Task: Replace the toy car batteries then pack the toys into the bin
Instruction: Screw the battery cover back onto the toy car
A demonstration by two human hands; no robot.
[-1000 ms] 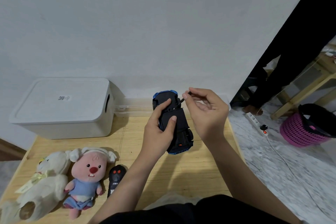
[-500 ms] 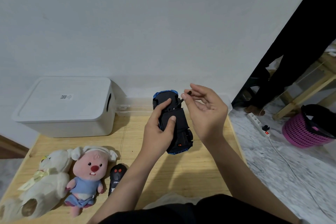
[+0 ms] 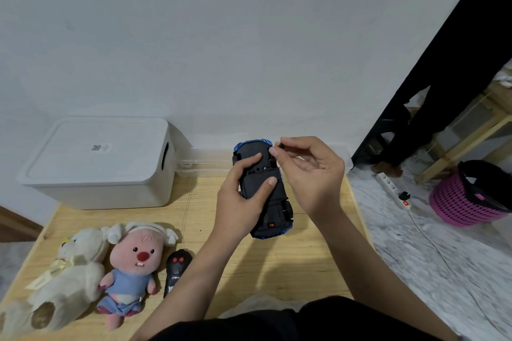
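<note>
Your left hand [image 3: 238, 202] grips the toy car [image 3: 263, 188] belly-up above the far right part of the table [image 3: 277, 263], thumb and forefinger curled across the black underside. The car's long axis runs away from you, blue nose toward the wall, tail with the small orange switch nearest your chest. Your right hand [image 3: 310, 171] sits just right of the car and is the nearer one to the work: its thumb and forefinger are pinched together at the far right corner of the chassis, beside the battery hatch. Something thin and dark may be held in that pinch, but it is too small to name with certainty.

The car looks like hard black plastic below with a blue shell showing at the rim, wheels tucked in at the sides. The hatch seems still closed, so you are likely early in the battery swap.

The white bin [image 3: 97, 163] stands lidded at the far left corner. The white plush [image 3: 66, 271], pink plush [image 3: 133, 266] and black remote [image 3: 176, 271] lie along the near left edge, not yet packed.
</note>
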